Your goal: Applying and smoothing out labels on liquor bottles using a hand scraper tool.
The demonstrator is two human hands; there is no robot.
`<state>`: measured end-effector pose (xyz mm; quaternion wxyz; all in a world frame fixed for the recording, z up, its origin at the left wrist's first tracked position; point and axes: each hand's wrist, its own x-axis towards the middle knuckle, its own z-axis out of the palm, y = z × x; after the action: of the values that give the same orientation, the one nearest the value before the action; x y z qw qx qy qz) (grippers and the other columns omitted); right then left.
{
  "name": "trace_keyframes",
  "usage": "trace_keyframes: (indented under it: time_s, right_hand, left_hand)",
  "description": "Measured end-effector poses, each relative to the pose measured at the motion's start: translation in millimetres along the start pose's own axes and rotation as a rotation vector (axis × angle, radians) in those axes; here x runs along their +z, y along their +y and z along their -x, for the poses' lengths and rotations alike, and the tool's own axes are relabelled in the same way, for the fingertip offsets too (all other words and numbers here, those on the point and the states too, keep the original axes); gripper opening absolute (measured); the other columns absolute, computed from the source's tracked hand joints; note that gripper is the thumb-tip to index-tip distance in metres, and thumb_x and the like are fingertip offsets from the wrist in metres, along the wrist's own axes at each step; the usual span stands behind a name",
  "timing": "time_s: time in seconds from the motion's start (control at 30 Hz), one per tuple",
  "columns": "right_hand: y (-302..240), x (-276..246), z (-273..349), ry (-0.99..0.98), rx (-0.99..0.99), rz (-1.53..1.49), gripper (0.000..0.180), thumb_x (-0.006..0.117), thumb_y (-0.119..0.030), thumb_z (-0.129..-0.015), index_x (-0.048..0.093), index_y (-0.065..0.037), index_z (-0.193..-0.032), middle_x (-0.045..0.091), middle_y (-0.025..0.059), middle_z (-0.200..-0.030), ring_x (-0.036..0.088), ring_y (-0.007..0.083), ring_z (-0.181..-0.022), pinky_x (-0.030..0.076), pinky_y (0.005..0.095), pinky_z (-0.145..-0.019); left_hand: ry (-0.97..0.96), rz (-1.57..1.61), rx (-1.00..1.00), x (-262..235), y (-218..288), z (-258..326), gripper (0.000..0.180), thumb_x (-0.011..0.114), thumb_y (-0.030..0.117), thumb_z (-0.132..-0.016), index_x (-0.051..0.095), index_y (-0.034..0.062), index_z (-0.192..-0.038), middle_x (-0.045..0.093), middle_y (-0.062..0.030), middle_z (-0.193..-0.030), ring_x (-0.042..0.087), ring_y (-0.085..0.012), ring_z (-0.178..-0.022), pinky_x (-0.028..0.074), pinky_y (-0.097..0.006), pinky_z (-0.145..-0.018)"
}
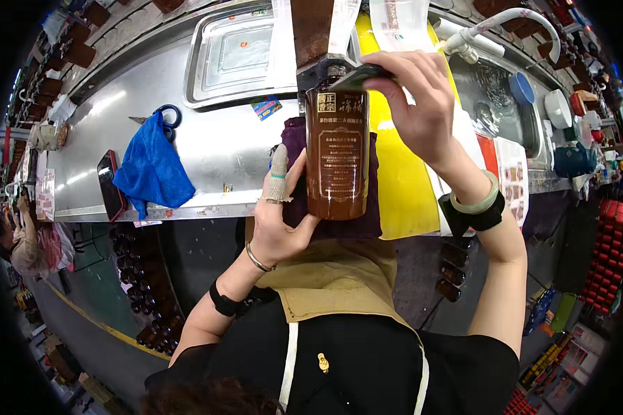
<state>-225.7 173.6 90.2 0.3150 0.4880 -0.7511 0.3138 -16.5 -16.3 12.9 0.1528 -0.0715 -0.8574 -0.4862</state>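
A brown bottle (337, 155) with gold print lies on a dark purple cloth (374, 187) at the table's front edge, its neck pointing away from me. My left hand (282, 211) is beside it, fingers spread, with the thumb and one finger against its lower left side. The index finger wears a pale wrap (278, 162) with a green band. Above the bottle's shoulder, my right hand (422, 97) pinches a dark, flat, scraper-like piece (365, 73) between thumb and fingers. That piece partly covers the bottle's neck; its exact kind is unclear.
Left on the metal table lie a blue cloth (156, 169), scissors (167, 116) and a phone (109, 185). A metal tray (232, 90) is behind them. Right of the bottle are a yellow sheet (405, 187), papers, and a sink with a white faucet (464, 43) and a blue bowl (521, 88).
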Motion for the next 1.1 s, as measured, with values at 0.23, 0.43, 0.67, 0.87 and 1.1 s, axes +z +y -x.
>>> trace_keyframes:
  time_s: [0.23, 0.43, 0.67, 0.87, 1.1]
  right_hand:
    - [-62.3, -25.1, 37.6, -0.295, -0.362, -0.340, 0.030, 0.071, -0.018, -0.085, 0.075, -0.020, -0.115, 0.066, -0.0089, -0.101, 0.056, 0.0131, -0.081, 0.045, 0.0323, -0.080]
    - [8.8, 0.6, -4.2, 0.036, -0.050, 0.067, 0.025, 0.077, -0.009, -0.084, 0.075, -0.016, -0.108, 0.074, -0.0019, -0.099, 0.061, 0.0203, -0.082, 0.043, 0.0351, -0.082]
    - [-80.6, -16.6, 10.0, -0.418, -0.298, -0.273, 0.037, 0.078, -0.024, -0.076, 0.078, -0.019, -0.113, 0.066, -0.0060, -0.089, 0.055, 0.0127, -0.075, 0.045, 0.0335, -0.072]
    - [-1.1, -2.1, -49.1, -0.120, -0.123, 0.219, 0.018, 0.077, -0.015, -0.084, 0.074, -0.015, -0.102, 0.068, -0.0011, -0.089, 0.064, 0.0220, -0.085, 0.045, 0.0384, -0.082]
    - [-59.0, -21.6, 55.3, -0.223, -0.249, -0.298, 0.032, 0.073, -0.016, -0.075, 0.077, -0.020, -0.106, 0.069, -0.0078, -0.104, 0.057, 0.0133, -0.081, 0.048, 0.0323, -0.075]
  left_hand:
    - [-0.025, -0.073, 0.038, -3.4, -2.0, 2.2, 0.087, 0.080, 0.001, -0.078, 0.042, -0.0096, -0.155, 0.045, -0.0255, -0.161, 0.043, -0.0420, -0.148, 0.035, -0.046, -0.122]
    - [0.035, 0.035, -0.024, 2.1, 0.3, -1.9, 0.084, 0.082, 0.001, -0.079, 0.044, -0.0070, -0.153, 0.055, -0.0238, -0.150, 0.057, -0.0337, -0.138, 0.041, -0.043, -0.118]
    - [0.077, 0.110, 0.002, 6.6, 3.6, -3.4, 0.113, 0.090, 0.007, -0.079, 0.015, -0.0071, -0.163, 0.059, -0.0206, -0.144, 0.061, -0.0292, -0.131, 0.046, -0.040, -0.114]
    - [0.163, 0.057, -0.024, 5.6, 18.9, -9.0, 0.108, 0.093, 0.011, -0.074, 0.030, -0.0083, -0.159, 0.058, -0.0232, -0.147, 0.058, -0.0341, -0.135, 0.045, -0.042, -0.115]
    - [0.174, -0.007, 0.054, 4.8, 17.1, -10.9, 0.098, 0.093, 0.011, -0.068, 0.046, -0.0072, -0.152, 0.059, -0.0229, -0.148, 0.056, -0.0406, -0.134, 0.043, -0.046, -0.115]
